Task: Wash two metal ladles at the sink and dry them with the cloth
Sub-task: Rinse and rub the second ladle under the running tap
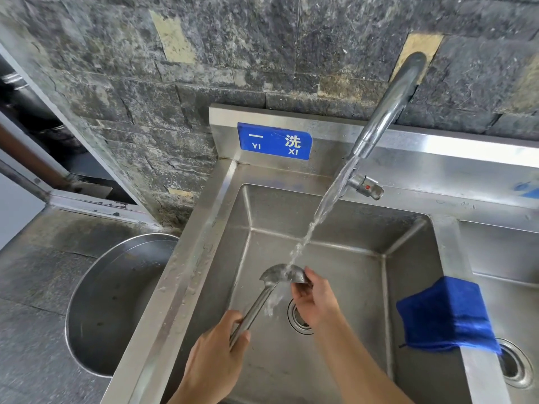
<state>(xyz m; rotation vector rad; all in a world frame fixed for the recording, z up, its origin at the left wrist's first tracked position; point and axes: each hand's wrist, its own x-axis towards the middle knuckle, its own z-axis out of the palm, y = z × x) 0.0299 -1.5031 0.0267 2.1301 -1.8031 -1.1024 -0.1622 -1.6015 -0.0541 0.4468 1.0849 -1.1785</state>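
A metal ladle (256, 304) hangs over the steel sink (204, 228), its bowl turned face down under the water stream (323, 205) from the tap (388, 106). My left hand (215, 360) grips the lower end of the ladle's handle. My right hand (315, 301) holds the far edge of the ladle's bowl, fingers curled under it. A folded blue cloth (446, 313) lies over the divider between the two basins. Only one ladle is in view.
A large round steel basin (116, 301) stands on the grey floor to the left of the sink. The drain (297, 316) sits below my right hand. A second basin with its own drain (516, 365) lies to the right. A stone wall rises behind.
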